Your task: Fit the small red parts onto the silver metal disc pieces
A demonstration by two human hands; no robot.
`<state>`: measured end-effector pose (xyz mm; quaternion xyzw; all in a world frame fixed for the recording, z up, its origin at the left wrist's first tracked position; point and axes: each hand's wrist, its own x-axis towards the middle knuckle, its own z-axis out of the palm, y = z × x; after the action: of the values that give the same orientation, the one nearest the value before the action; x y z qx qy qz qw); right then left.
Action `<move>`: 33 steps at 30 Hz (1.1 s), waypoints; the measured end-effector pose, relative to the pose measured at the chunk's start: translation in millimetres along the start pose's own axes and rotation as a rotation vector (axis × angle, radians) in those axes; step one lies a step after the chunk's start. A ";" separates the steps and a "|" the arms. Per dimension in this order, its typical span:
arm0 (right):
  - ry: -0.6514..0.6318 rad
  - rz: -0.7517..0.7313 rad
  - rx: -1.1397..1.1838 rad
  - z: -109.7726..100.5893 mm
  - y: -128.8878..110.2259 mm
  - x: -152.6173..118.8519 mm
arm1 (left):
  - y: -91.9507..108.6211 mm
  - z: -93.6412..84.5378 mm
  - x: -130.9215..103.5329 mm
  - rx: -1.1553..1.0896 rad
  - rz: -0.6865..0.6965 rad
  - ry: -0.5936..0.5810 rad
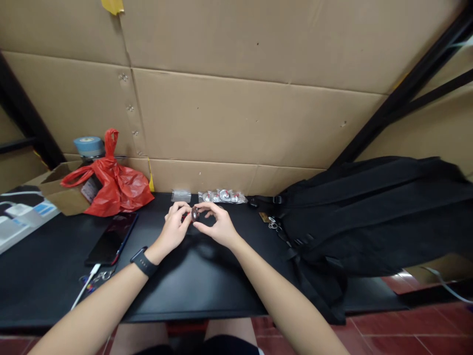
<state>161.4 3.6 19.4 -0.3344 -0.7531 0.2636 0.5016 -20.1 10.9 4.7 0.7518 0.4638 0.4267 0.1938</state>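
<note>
A small, round, shiny dark disc [195,214] is held up on edge between my two hands, above the black tabletop. My left hand [176,226], with a dark watch on its wrist, pinches the disc from the left. A bit of red shows between its fingers; what it is I cannot make out. From the other side, the curved thumb and fingers of my right hand [218,227] close on the disc's edge. Just behind the hands lie several round pieces in clear plastic packets [224,195] and a flat clear bag [181,195].
To the left are a phone [113,238], a white charging cable [85,286], a red plastic bag [118,185], a cardboard box [61,190] and a white power strip [25,224]. A black backpack [377,217] fills the right side. Cardboard panels [229,118] stand behind the table.
</note>
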 end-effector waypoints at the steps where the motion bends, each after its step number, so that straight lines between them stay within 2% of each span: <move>1: 0.009 -0.005 0.005 1.2 -0.5 -0.5 | -0.3 0.3 0.0 -0.025 0.007 0.002; 5: 0.036 0.001 0.030 5.1 2.9 -2.3 | 0.7 0.5 -0.9 -0.057 0.019 0.013; 9: 0.045 0.105 0.169 9.1 7.5 -3.7 | 6.2 -1.2 -3.1 0.028 0.044 0.085; 12: -0.009 0.187 0.223 7.9 9.7 -3.4 | 11.8 -3.1 -5.1 0.130 0.075 0.161; 15: -0.068 0.186 0.173 3.6 12.1 -2.1 | 16.6 -4.4 -6.7 0.205 0.094 0.183; 20: -0.079 0.155 0.106 -1.0 15.9 -0.1 | 19.8 -4.2 -7.0 0.239 0.057 0.128; 24: -0.117 0.152 0.049 -2.6 14.3 0.2 | 18.6 -3.2 -5.5 0.235 0.039 0.143; 28: -0.123 0.123 -0.010 -4.0 9.4 0.0 | 14.9 -4.9 -3.1 0.077 0.050 0.122; 31: -0.135 0.113 -0.032 -6.0 7.6 0.3 | 13.5 -7.2 -2.1 -0.023 0.065 0.027; 33: -0.139 0.111 -0.025 -8.1 8.4 0.7 | 14.1 -7.8 -2.4 0.038 0.070 -0.084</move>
<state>170.7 10.0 16.5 -0.3627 -0.7695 0.3041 0.4287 -19.5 1.1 17.7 0.7886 0.4365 0.3923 0.1836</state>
